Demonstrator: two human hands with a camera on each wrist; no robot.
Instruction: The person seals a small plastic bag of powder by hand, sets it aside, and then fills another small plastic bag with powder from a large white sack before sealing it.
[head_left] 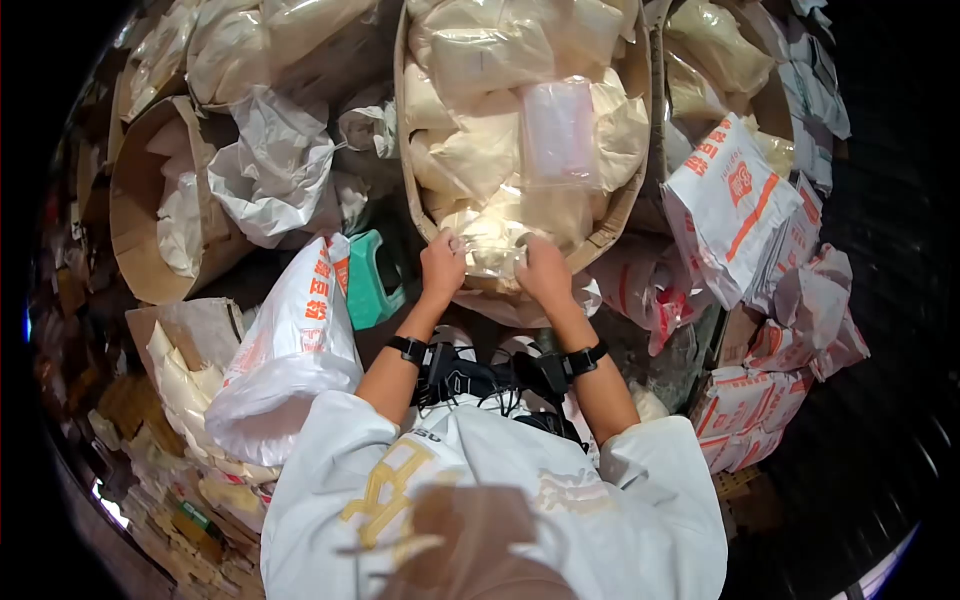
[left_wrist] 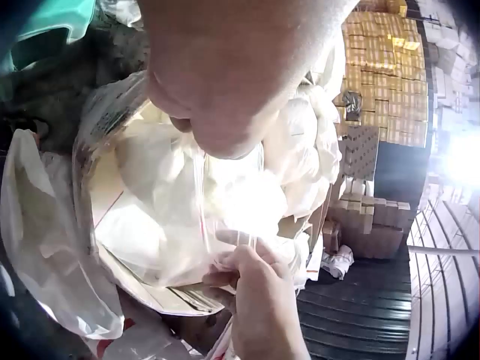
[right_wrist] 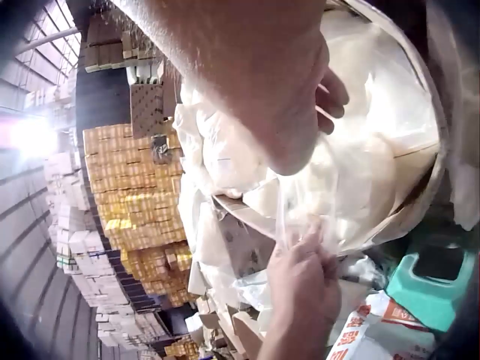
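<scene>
A thin clear plastic bag (head_left: 490,262) is stretched between my two hands at the near end of an oval cardboard box. My left hand (head_left: 443,265) pinches its left side with curled fingers. The right hand (head_left: 545,268) grips the other side, seen also as the farther hand (left_wrist: 259,281) in the left wrist view. Under and beyond the bag, the box (head_left: 648,170) is full of clear bags with pale cream contents (head_left: 460,155). On top of them lies a flat pinkish stack of clear plastic (head_left: 558,130).
A green plastic stool (head_left: 375,285) and a white sack with red print (head_left: 300,330) stand to my left. Another open carton (head_left: 150,220) is beyond them. Printed white sacks (head_left: 730,200) are piled at right. Stacked yellow cartons (right_wrist: 135,180) show farther off.
</scene>
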